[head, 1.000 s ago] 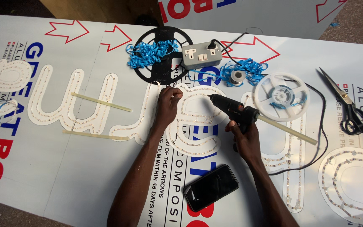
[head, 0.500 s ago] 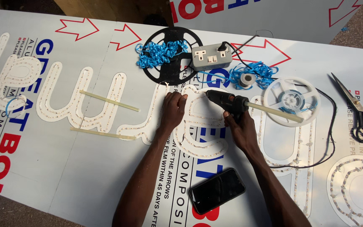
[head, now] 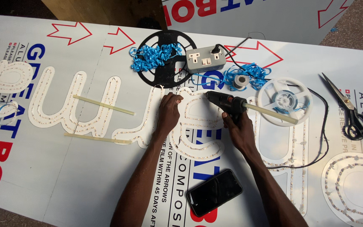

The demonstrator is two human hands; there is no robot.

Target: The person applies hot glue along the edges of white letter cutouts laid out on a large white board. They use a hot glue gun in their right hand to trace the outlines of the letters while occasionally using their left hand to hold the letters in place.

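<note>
My right hand grips a black glue gun with a pale glue stick jutting from its back; the nozzle points left over a white cut-out letter lined with a thin light strip. My left hand presses flat on the left side of that same letter, fingers near its top edge. The letters lie on a large white printed panel covering the table.
Two loose glue sticks lie on letters to the left. A black reel with blue tangle, grey socket box, small spool, white reel, black scissors and a dark phone surround the hands.
The view has shifted, so everything sits a little higher and left. The glue gun's nozzle has moved closer to my left hand along the letter's top.
</note>
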